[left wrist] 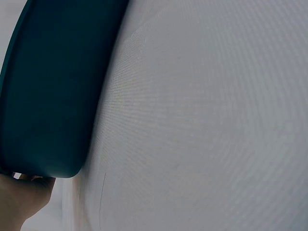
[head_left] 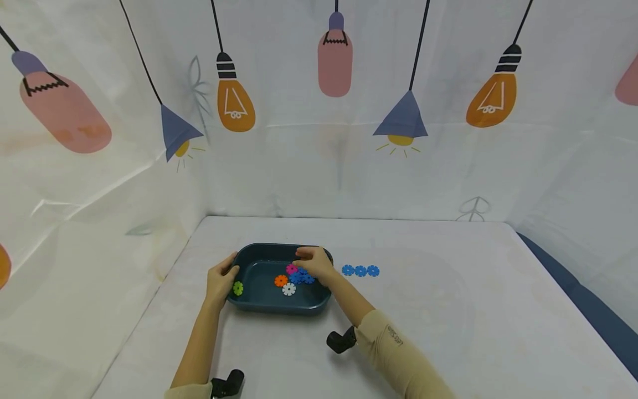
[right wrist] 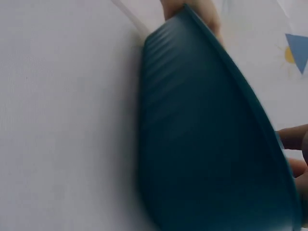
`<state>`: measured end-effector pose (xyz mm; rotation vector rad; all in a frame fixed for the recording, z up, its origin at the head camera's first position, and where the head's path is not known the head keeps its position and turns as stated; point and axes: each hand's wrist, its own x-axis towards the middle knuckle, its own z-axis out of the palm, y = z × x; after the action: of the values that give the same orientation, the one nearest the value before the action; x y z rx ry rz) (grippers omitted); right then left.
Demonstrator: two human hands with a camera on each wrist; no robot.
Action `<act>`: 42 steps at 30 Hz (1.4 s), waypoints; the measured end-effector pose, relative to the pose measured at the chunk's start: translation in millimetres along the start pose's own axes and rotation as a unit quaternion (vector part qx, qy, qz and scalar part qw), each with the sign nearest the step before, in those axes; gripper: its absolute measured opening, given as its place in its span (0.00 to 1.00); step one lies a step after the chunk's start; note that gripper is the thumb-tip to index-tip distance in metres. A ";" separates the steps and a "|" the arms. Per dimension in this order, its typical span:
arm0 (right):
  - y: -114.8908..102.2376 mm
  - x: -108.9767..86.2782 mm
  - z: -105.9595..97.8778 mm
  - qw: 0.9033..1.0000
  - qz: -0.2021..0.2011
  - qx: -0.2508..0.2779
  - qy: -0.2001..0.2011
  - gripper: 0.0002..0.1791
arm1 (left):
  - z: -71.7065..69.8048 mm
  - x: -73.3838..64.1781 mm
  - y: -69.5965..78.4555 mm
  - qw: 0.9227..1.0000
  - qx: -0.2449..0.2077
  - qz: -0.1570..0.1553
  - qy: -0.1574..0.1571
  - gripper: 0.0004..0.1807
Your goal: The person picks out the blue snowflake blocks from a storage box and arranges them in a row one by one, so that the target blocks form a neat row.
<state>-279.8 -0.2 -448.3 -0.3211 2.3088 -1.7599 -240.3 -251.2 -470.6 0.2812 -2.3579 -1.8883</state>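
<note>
A dark teal rectangular tray (head_left: 259, 306) stands on the white table in the head view. My left hand (head_left: 220, 280) grips its left end, thumb at the rim and fingers along the outer wall. Over the tray's right end reaches my right hand (head_left: 317, 265), its thumb and index finger apart above a small pile of blue flower-shaped discs (head_left: 301, 277). Beside that pile lie a pink disc (head_left: 291, 269), an orange disc (head_left: 281, 281) and a white disc (head_left: 289, 289). A green disc (head_left: 238, 288) sits by the left wall. The right wrist view shows the tray's outer wall (right wrist: 207, 130) hiding most of that hand.
Three blue discs in a row (head_left: 360, 270) lie on the white table (head_left: 448, 310) just right of the tray. A pale curtain (head_left: 299, 166) printed with lamps and bulbs hangs behind. Black wrist devices (head_left: 341, 340) are worn on both forearms.
</note>
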 end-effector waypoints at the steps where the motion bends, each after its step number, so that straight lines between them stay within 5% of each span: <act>1: 0.1 0.6 3.2 1.000 0.005 0.001 -0.002 0.24 | -0.2 -0.1 0.2 1.000 0.000 0.000 -0.001 0.25; 12: 2.3 2.0 25.0 0.996 0.033 0.040 -0.073 0.19 | -0.9 -0.3 0.0 1.000 0.002 0.000 0.000 0.25; 18: 0.7 -0.8 23.1 0.999 0.041 -0.008 0.008 0.15 | -0.5 0.2 -0.6 1.000 0.004 -0.003 -0.001 0.25; 20: 1.2 -1.6 23.0 0.998 0.046 -0.029 0.008 0.15 | -0.4 0.1 -0.7 1.000 0.003 -0.003 -0.001 0.25; 29: 1.8 -5.4 35.2 0.988 -0.001 -0.070 -0.136 0.16 | -0.6 -0.7 -1.2 1.000 0.005 0.010 -0.004 0.25; 35: -2.8 -12.8 50.6 0.962 -0.071 -0.153 -0.215 0.15 | -0.4 -2.3 -0.5 1.000 0.008 0.015 -0.001 0.25; 42: -6.5 -14.3 61.5 0.942 -0.113 -0.190 -0.252 0.11 | 0.2 -1.9 0.6 1.000 0.005 0.012 -0.004 0.25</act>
<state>-247.3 -54.0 -457.3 -1.0094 2.2580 -1.1101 -238.5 -250.5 -470.0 0.2458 -2.3649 -1.8705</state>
